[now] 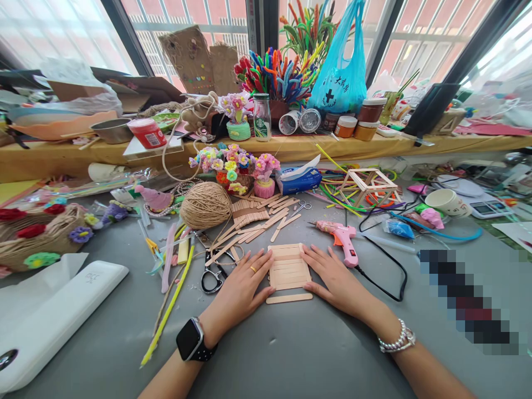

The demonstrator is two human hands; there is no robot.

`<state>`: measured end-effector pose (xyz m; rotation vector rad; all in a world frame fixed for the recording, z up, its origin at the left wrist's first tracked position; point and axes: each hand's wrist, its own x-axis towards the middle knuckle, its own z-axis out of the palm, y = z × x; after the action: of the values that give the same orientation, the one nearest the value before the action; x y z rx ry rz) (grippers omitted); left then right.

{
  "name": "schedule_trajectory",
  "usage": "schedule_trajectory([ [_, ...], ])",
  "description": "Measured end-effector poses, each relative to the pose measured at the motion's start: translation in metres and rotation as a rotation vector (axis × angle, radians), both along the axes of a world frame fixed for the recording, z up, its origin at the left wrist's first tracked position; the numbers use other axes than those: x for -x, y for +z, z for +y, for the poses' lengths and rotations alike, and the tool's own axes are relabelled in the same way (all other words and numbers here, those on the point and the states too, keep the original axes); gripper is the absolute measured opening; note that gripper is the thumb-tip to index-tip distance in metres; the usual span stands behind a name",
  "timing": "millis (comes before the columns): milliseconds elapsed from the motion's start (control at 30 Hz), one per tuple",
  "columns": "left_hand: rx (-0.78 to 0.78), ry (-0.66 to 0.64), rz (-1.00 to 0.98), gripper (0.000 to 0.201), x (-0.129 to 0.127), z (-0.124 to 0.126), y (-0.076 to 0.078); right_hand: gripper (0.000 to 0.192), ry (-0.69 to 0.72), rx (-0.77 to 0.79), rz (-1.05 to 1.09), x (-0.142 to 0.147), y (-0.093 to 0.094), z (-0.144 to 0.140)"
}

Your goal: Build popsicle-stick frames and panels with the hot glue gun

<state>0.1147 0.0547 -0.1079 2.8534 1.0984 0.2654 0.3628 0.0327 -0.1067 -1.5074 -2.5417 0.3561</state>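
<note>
A square panel of craft sticks [290, 272] lies flat on the grey table between my hands. My left hand [244, 280] rests at its left edge, fingers stretched out. At the right edge is my right hand [332, 277], also flat with fingers extended. Both touch the panel's sides without gripping it. A single loose craft stick [288, 298] lies just below the panel, near both thumbs. Behind the panel, several loose craft sticks [266, 228] are scattered. Black-handled scissors [213, 280] lie left of my left hand, and a pink hot glue gun [341, 235] lies beyond my right hand.
A ball of twine [206, 205] sits behind the scissors. An open stick frame [369, 187] stands at the back right. The glue gun's black cord [401, 288] loops on the right. A white device [70, 316] lies at left; a crowded ledge [249, 148] runs behind.
</note>
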Motion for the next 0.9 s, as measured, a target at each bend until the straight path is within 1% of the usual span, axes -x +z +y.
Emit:
schedule_trajectory([
  [200,-0.033,-0.01,0.0,0.051,-0.001,0.001,0.001,0.059,-0.002,0.004,0.003,0.0,-0.003,0.0],
  [300,-0.098,0.006,-0.042,0.047,-0.001,0.001,0.004,0.06,-0.002,0.002,0.023,-0.001,-0.005,0.0],
  [333,-0.141,0.05,-0.074,0.044,0.0,0.002,0.006,0.06,-0.003,0.002,0.03,-0.002,-0.005,0.0],
  [367,-0.196,0.124,-0.113,0.041,0.001,0.002,0.007,0.06,-0.004,0.003,0.036,-0.002,-0.005,0.0],
  [433,-0.328,0.328,-0.186,0.034,0.005,0.002,0.01,0.061,-0.008,0.007,0.04,-0.002,-0.005,0.0],
  [500,-0.438,0.502,-0.2,0.029,0.009,0.003,0.012,0.061,-0.01,0.011,0.038,-0.002,-0.005,0.001],
  [533,-0.471,0.554,-0.179,0.028,0.012,0.003,0.012,0.061,-0.01,0.013,0.036,-0.002,-0.005,0.001],
  [600,-0.488,0.606,-0.107,0.029,0.015,0.003,0.012,0.061,-0.009,0.012,0.037,-0.002,-0.006,0.001],
  [733,-0.432,0.675,0.012,0.029,0.016,0.005,0.011,0.062,-0.006,0.007,0.046,-0.002,-0.007,0.001],
  [900,-0.429,0.697,0.081,0.023,0.016,0.005,0.012,0.062,-0.002,0.002,0.038,-0.002,-0.007,0.001],
])
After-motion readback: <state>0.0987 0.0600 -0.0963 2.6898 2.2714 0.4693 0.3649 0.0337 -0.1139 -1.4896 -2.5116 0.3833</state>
